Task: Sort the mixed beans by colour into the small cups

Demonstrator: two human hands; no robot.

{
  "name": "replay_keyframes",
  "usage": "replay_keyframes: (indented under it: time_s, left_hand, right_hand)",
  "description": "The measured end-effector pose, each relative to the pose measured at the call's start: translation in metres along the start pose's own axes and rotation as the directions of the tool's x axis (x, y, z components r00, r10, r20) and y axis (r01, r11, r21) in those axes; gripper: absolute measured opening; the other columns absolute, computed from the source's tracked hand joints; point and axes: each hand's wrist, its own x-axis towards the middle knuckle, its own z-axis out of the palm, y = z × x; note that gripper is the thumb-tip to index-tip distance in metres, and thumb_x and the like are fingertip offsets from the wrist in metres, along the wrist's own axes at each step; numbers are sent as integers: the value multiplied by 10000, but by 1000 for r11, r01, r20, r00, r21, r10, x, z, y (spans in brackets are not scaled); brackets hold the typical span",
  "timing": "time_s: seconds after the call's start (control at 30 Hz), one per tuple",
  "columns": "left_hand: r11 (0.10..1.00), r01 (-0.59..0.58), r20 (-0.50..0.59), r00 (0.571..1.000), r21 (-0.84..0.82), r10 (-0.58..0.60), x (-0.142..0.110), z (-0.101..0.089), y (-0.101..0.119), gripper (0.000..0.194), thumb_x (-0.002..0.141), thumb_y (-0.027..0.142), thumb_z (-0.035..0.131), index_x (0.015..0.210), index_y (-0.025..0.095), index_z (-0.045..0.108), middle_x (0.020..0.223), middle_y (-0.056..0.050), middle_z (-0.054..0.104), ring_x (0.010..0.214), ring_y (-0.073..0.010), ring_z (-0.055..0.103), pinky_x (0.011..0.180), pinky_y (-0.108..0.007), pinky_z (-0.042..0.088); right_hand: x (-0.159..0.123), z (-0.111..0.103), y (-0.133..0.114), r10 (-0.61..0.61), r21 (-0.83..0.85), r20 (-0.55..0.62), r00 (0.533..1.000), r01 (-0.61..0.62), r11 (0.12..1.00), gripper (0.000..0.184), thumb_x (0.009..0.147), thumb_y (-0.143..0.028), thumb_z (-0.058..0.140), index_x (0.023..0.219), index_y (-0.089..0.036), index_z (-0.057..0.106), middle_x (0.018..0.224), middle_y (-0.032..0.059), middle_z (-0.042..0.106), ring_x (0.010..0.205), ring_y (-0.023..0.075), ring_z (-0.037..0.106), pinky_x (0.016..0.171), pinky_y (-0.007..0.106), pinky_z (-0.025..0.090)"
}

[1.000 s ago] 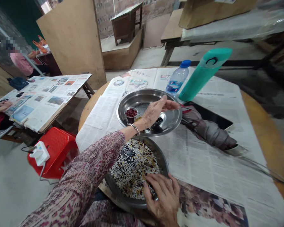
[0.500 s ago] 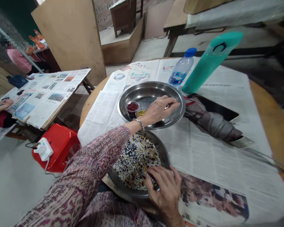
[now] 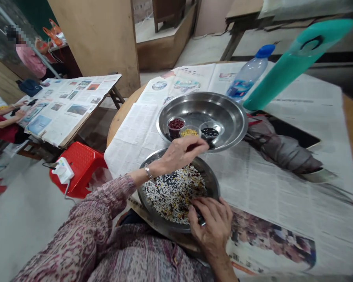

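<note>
My left hand [image 3: 181, 154], with a silver bracelet at the wrist, is above the far side of a metal bowl [image 3: 215, 178] of mixed white, black, yellow and dark red grains [image 3: 170, 199]. Its thumb and fingers are pinched together; whatever they may hold is too small to make out. Curled over the bowl's near right rim is my right hand [image 3: 213, 221], fingertips inside by the grains. Behind stands a wider metal basin [image 3: 238, 113] with three small clear cups: red beans [image 3: 175, 124], yellow grains [image 3: 189, 132] and black beans [image 3: 210, 132].
Newspaper [image 3: 261, 176] covers the round table. Beyond the basin stand a blue-capped water bottle [image 3: 248, 76] and a tall teal bottle [image 3: 297, 64]. A folded grey umbrella [image 3: 291, 150] lies to the right. A red stool [image 3: 82, 164] bears a white power strip [image 3: 63, 170]. Other people sit at left.
My left hand has come back from the black beans in the basin to above the near bowl, uncovering the cups. The right hand stays at the bowl's rim. The view has shifted.
</note>
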Motion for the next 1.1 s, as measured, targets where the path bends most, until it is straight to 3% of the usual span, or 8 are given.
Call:
replay_keyframes:
  time_s: [0.07, 0.17, 0.3, 0.53, 0.73, 0.87, 1.1]
  left_hand:
    - [991, -32, 77, 997, 126, 22, -37, -13, -14, 137, 925, 253, 581, 931, 152, 673, 920, -46, 674, 799, -126, 593, 820, -292, 490]
    - [931, 54, 13, 998, 361, -63, -80, -26, -38, 105, 908, 124, 562, 936, 156, 658, 898, -25, 646, 773, -109, 583, 769, -254, 495]
    - [834, 107, 20, 990, 542, -140, -104, -28, -54, 83, 929, 149, 567, 971, 169, 635, 939, -31, 628, 876, -136, 598, 843, -271, 506]
    - [708, 130, 38, 976, 694, -216, -99, -14, -51, 278, 872, 328, 698, 1074, 162, 602, 1103, -75, 584, 1069, -217, 566, 961, -366, 507]
    - [682, 89, 51, 982, 726, -184, -90, -5, -52, 388, 885, 314, 676, 1211, 136, 565, 1212, -101, 550, 1127, -238, 521, 994, -397, 485]
    - [672, 58, 60, 987, 739, -152, -77, 7, -51, 426, 936, 410, 589, 1255, 133, 538, 1224, -117, 545, 1131, -252, 519, 978, -424, 483]
    - [678, -17, 196, 962, 735, -189, -60, 23, -36, 534, 865, 530, 652, 1233, 149, 588, 1175, -123, 564, 1124, -284, 519, 961, -424, 478]
  right_hand:
    - [-1, 2, 1, -7, -6, -29, 1000, 7, 1000, 131, 827, -158, 648, 950, -201, 641, 912, 44, 722, 932, 209, 632, 1037, 514, 425]
    - [-2, 3, 3, -24, -14, -37, 999, 24, 1000, 137, 827, -155, 658, 958, -194, 653, 912, 49, 728, 925, 208, 633, 1030, 513, 431]
    - [-4, 3, 5, -31, -27, -23, 999, 31, 999, 117, 831, -160, 659, 942, -198, 655, 896, 44, 726, 916, 205, 634, 1041, 521, 422]
    - [-6, 3, 8, -46, -48, -27, 999, 45, 998, 110, 836, -165, 650, 942, -197, 656, 905, 46, 724, 921, 203, 636, 1037, 514, 428]
    - [-5, 4, 8, -54, -36, -30, 998, 53, 998, 117, 833, -163, 652, 946, -188, 660, 901, 59, 727, 919, 209, 637, 1035, 517, 426]
    - [-5, 4, 7, -48, -35, -31, 998, 47, 998, 127, 827, -152, 656, 947, -192, 659, 900, 53, 727, 912, 205, 640, 1035, 515, 428]
    - [-4, 3, 6, -41, -41, -38, 998, 39, 998, 140, 822, -148, 660, 953, -197, 655, 903, 48, 722, 915, 201, 641, 1034, 503, 433]
